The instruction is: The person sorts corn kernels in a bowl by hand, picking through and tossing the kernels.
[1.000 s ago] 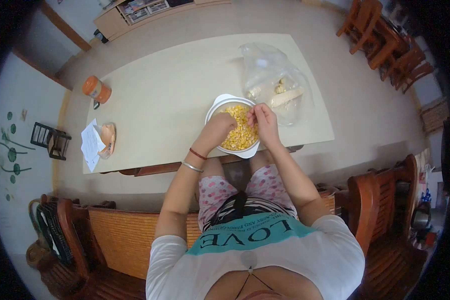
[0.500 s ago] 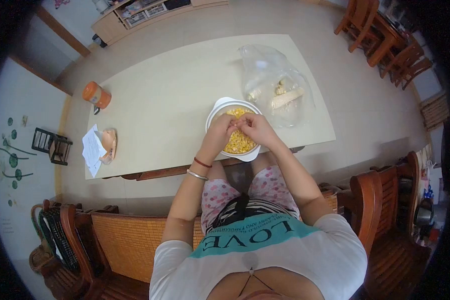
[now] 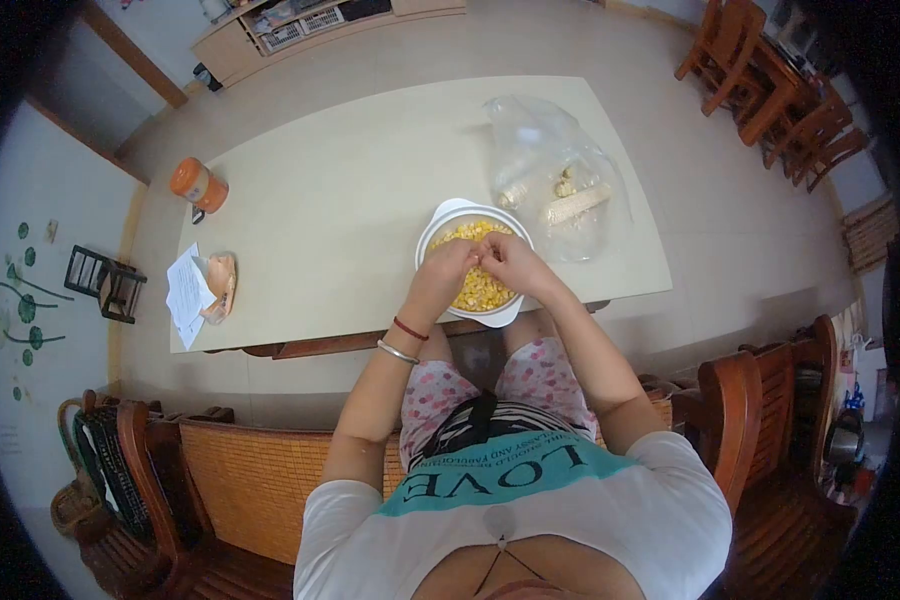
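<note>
A white two-handled bowl (image 3: pixel 500 315) sits at the table's near edge, filled with loose yellow corn kernels (image 3: pixel 482 291). Over it, my left hand (image 3: pixel 444 272) and my right hand (image 3: pixel 518 266) meet, fingertips pinched together just above the kernels. Both are closed; whatever lies between the fingers is too small and covered to make out. A red cord and a silver bangle circle my left wrist. Right of the bowl lies a clear plastic bag (image 3: pixel 540 130) with a stripped corn cob (image 3: pixel 578 204) and other pale cob pieces in it.
The cream table (image 3: pixel 340 200) carries an orange jar (image 3: pixel 199 185) at its far left, plus white papers (image 3: pixel 188 295) and a clear-wrapped orange-brown packet (image 3: pixel 221 287) near the left edge. Wooden seats stand behind me. A dining table with chairs (image 3: pixel 727 55) is at far right.
My hands stay together over the bowl, with only a slight shift of the fingers. The whole view has moved a little; the bowl and bag keep their places on the table.
</note>
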{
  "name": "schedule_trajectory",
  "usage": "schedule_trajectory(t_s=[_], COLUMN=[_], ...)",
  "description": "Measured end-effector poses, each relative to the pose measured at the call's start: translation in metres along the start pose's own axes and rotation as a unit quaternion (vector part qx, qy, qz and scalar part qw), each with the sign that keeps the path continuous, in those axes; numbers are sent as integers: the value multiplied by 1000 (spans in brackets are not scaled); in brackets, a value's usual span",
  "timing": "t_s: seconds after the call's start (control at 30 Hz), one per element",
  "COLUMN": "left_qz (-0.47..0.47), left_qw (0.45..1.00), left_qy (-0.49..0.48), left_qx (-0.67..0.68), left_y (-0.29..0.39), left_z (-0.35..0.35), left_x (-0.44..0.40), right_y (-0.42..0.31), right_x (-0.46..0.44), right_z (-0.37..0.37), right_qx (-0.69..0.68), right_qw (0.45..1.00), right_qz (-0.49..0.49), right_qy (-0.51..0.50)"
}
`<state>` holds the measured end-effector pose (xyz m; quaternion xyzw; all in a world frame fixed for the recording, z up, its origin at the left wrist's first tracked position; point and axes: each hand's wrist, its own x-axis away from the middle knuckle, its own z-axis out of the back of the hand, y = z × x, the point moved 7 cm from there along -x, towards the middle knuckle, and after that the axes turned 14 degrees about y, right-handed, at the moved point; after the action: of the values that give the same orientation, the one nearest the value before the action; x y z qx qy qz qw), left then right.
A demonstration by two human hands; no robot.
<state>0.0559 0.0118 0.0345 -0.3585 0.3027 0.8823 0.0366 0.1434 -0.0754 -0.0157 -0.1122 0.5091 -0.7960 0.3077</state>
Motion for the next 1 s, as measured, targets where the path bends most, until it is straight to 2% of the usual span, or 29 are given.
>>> schedule_trajectory(t_s=[0.27, 0.37, 0.47, 0.53, 0.6, 0.7, 0.8, 0.87, 0.9, 0.93, 0.97, 1.0], left_qz=[5, 16, 11, 10, 13, 17, 74, 121, -10, -115, -179, -249], left_qw=[999, 998, 999, 998, 989, 998, 988, 951, 947, 878, 839, 782], left_qy=[38, 47, 45, 23, -19, 56, 132, 268, 322, 451, 514, 572], left_qx=[28, 31, 0, -60, -146, -25, 42, 97, 16, 111, 0, -16], left_y=[2, -2, 0, -4, -16, -4, 31, 70, 104, 134, 171, 200], left_z=[6, 6, 7, 4, -3, 15, 65, 124, 161, 195, 222, 241], left_x=[-1, 1, -2, -3, 2, -3, -24, -28, -24, -12, -1, 11], right_y=[-7, 1, 13, 18, 49, 55, 75, 72, 70, 61, 53, 44], right_x=[1, 1, 5, 5, -4, -8, -18, -17, -15, -11, -6, 0], right_z=[0, 7, 33, 68, 107, 149, 154, 151, 146, 144, 142, 139], right_qx=[-12, -136, -313, -230, -91, 86, 256, 304, 325, 311, 297, 284], right_qw=[1000, 989, 943, 951, 945, 921, 914, 908, 902, 899, 891, 881], right_qz=[21, -24, -36, -48, -9, -49, -2, -74, -111, -75, -39, -3], right_qy=[6, 49, 111, 204, 313, 378, 313, 278, 259, 300, 340, 378])
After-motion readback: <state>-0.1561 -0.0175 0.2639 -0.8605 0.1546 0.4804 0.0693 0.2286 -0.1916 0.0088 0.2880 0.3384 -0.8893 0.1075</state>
